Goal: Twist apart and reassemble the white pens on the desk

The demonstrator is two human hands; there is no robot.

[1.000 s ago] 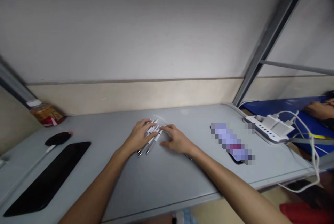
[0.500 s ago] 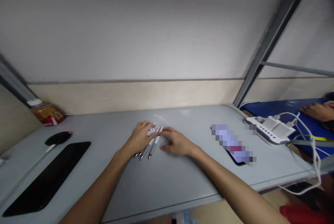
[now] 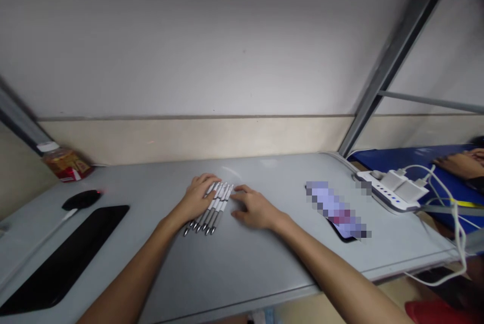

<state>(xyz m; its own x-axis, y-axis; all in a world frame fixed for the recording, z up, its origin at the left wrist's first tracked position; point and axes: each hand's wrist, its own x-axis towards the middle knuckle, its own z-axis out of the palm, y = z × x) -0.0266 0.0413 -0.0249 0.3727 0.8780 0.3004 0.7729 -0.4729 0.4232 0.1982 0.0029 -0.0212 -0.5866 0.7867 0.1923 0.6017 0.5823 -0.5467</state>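
Observation:
Several white-and-grey pens (image 3: 217, 207) lie side by side on the grey desk, slanted, with their silver tips toward me. My left hand (image 3: 197, 198) is curled over the left side of the row, touching the pens and hiding part of the leftmost ones. On the other side, my right hand (image 3: 254, 207) rests just right of the row. Its thumb and fingers are apart, pointing at the pens, with nothing held. The index fingertip is very close to the upper ends of the pens; whether it touches is hard to tell.
On the left are a black phone-like slab (image 3: 68, 258), a black mouse (image 3: 81, 199) with a white cable and a drink bottle (image 3: 66, 163). A phone (image 3: 336, 210) and a power strip (image 3: 389, 192) with plugs lie right. Another person's hand (image 3: 459, 163) rests on a blue surface.
The pens have spread from a tight bunch into a flatter row. My left hand has shifted slightly left, its thumb no longer across them. My right fingers have come away a little.

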